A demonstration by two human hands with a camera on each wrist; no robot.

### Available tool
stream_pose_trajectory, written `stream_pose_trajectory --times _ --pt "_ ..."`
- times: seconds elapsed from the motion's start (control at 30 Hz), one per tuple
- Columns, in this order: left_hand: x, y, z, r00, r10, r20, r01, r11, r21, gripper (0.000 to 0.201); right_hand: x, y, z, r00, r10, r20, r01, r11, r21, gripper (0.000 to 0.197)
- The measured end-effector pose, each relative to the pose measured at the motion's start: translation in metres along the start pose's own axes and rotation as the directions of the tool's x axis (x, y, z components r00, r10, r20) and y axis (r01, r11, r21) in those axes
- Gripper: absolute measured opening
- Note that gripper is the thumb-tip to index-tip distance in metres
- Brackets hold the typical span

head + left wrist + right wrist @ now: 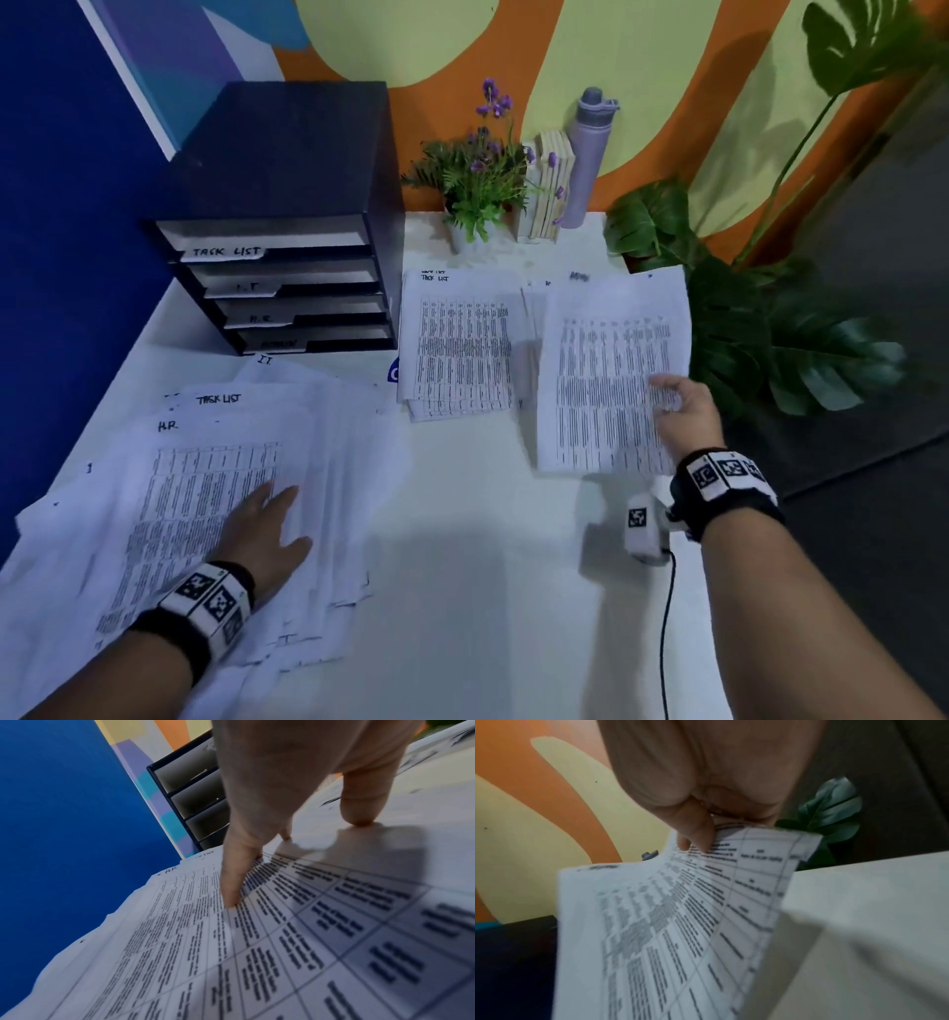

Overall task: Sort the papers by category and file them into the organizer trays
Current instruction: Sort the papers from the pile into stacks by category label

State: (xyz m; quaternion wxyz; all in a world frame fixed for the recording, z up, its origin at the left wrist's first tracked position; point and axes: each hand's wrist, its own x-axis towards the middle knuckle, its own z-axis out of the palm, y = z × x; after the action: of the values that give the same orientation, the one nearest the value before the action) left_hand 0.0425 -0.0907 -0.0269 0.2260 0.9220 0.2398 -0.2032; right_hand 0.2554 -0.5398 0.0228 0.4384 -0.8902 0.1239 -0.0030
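In front of the black organizer (287,221), on the white table (462,591), lies a loose heap of papers (205,488); its top sheet carries a printed table and the handwritten heading "H.R.", with "TASK LIST" and "I.T." sheets peeking out from under it on the organizer side. The left hand (262,534) rests flat on that heap, fingers (231,886) straight and spread, tips pressing the top sheet, holding nothing.

Just right of the organizer sits a neater pile (457,344) headed "TASK LIST". Farther right of the organizer, the right hand (683,406) pinches a single sheet (606,370) at its right edge, thumb (695,829) on the printed face and the other fingers behind it; the sheet sits tilted above more paper near the table's right edge. Its heading is too blurred to read.

The organizer has four trays, the top one labelled "TASK LIST", the third "H.R."; the other two labels are unclear. Behind the "TASK LIST" pile, to the organizer's right, stand a small potted plant (477,180), some books (552,185) and a lilac bottle (588,154).
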Motion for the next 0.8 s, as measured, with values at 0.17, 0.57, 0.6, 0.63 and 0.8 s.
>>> stream_pose_trajectory --times 0.17,0.57,0.6,0.63,0.8 --pt "0.002 -0.010 0.005 1.000 0.017 0.020 -0.018 0.999 0.044 0.074 0.051 -0.021 0.022 0.999 0.038 -0.025 -0.041 0.986 -0.160 0.052" --pt "0.003 -0.016 0.015 1.000 -0.006 -0.021 0.007 0.999 0.046 0.073 0.054 -0.023 0.070 0.977 -0.034 0.210 0.177 0.677 -0.715 0.060" --pt "0.003 -0.016 0.015 1.000 -0.011 -0.019 0.012 0.999 0.045 0.073 0.049 -0.021 0.076 0.960 -0.040 0.276 0.232 0.663 -0.711 0.060" --pt "0.003 -0.016 0.015 1.000 -0.015 -0.018 0.016 0.999 0.046 0.073 0.044 -0.018 0.082 0.944 -0.031 0.328 0.267 0.658 -0.704 0.057" --pt "-0.002 -0.010 0.009 1.000 -0.007 -0.001 0.007 1.000 0.031 0.073 0.043 -0.020 0.094 0.909 0.065 0.413 0.251 0.705 -0.663 0.035"
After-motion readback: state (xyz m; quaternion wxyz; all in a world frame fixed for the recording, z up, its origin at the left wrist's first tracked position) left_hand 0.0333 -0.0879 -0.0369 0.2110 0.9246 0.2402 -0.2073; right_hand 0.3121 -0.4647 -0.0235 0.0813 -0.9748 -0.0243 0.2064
